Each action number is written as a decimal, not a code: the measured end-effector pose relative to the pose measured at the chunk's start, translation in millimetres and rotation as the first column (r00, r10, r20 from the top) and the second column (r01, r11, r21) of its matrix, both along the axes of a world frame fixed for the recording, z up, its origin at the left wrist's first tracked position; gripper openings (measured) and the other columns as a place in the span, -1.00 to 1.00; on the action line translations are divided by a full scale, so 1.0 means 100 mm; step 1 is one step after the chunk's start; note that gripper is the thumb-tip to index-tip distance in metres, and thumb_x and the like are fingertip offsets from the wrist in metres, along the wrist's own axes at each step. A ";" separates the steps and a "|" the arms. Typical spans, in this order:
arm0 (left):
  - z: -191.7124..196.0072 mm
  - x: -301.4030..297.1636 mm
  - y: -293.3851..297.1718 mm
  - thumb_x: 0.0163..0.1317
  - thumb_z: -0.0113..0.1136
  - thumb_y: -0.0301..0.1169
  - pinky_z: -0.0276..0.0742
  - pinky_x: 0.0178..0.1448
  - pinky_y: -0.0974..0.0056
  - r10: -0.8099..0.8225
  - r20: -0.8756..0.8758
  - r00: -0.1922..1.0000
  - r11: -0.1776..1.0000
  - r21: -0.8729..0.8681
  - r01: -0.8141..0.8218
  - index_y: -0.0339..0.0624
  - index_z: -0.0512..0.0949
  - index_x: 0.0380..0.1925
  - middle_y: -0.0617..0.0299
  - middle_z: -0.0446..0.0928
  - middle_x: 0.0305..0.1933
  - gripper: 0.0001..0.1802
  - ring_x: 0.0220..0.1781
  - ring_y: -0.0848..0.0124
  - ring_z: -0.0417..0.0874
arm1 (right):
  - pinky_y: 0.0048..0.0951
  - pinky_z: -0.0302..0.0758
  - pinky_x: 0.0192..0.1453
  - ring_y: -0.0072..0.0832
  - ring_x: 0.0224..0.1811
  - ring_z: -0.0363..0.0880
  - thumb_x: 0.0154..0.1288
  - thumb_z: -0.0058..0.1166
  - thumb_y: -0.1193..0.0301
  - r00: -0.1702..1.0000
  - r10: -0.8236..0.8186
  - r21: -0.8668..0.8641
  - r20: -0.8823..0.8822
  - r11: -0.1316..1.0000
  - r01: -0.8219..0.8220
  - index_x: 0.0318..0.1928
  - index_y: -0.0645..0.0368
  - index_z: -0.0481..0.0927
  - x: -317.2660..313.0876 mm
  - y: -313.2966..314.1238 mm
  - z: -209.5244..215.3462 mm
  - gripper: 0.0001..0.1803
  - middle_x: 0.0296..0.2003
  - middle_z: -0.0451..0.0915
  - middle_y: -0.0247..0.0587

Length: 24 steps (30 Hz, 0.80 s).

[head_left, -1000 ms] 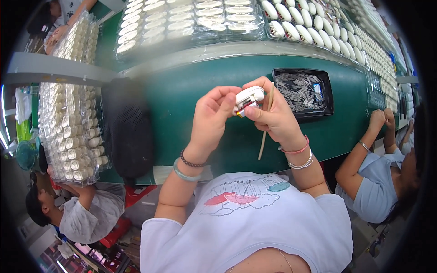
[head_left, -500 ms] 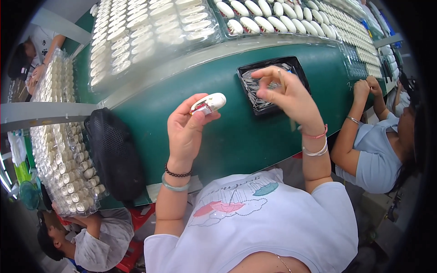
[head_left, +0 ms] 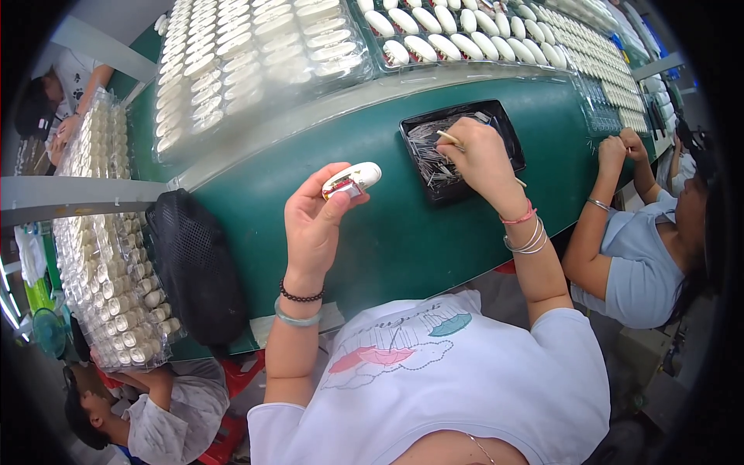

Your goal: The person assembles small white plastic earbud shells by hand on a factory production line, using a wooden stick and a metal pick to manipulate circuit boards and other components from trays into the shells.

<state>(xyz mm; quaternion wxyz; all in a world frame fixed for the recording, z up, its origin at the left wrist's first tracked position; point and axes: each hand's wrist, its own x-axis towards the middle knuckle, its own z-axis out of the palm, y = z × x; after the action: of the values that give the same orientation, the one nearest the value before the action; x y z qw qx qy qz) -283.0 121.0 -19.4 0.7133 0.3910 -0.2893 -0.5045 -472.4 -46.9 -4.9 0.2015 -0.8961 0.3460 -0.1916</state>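
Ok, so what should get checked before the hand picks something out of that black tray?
1. White oval piece held firm in the left hand: ok, fingers wrap it, open side showing.
2. Right hand over the black tray: ok, fingertips are down among the thin metal bits.
3. Thin stick gripped in the right hand: ok, both ends poke out past the fingers.
4. Just one metal bit picked: cannot tell, too small and hidden by fingers.
5. Green table between the hands: ok, bare.
6. Neighbour's hands away from the tray: ok, off to the right.
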 end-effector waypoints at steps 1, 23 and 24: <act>0.00 -0.01 0.00 0.21 0.13 -0.38 0.54 0.04 0.18 -0.001 -0.001 1.000 1.000 0.000 0.001 -0.44 0.39 0.03 -0.02 0.53 -0.08 -0.56 -0.09 0.29 0.60 | -0.31 0.44 -0.33 -0.21 -0.45 0.53 0.00 0.18 0.52 0.999 -0.020 -0.023 -0.035 1.000 0.019 -0.41 0.27 0.61 -0.02 -0.02 0.01 -0.90 -0.51 0.55 -0.09; 0.20 -0.09 0.05 0.09 0.29 -0.43 0.43 0.05 0.36 -0.038 0.114 0.993 0.991 -0.126 0.053 -0.42 0.34 0.05 0.12 0.47 -0.02 -0.45 -0.03 0.44 0.49 | -0.78 0.13 -0.60 -0.88 -0.62 0.23 0.13 0.13 0.59 0.782 -0.165 0.550 0.601 0.795 -0.255 -0.35 0.29 0.58 0.39 0.79 0.56 -0.95 -0.45 0.56 -0.35; 0.21 -0.09 0.06 0.09 0.29 -0.43 0.43 0.05 0.36 -0.038 0.117 0.992 0.991 -0.123 0.053 -0.42 0.34 0.05 0.12 0.47 -0.02 -0.45 -0.03 0.44 0.49 | -0.76 0.09 -0.61 -0.88 -0.65 0.16 0.10 0.15 0.58 0.766 -0.153 0.484 0.624 0.845 -0.226 -0.37 0.27 0.59 0.41 0.80 0.53 -0.95 -0.41 0.55 -0.34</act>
<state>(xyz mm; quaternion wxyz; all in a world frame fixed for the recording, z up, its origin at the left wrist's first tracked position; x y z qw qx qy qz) -292.0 126.5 1.9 0.7070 0.3670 -0.3697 -0.4783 -430.9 33.3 48.4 0.5515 -0.6904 0.2767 -0.3777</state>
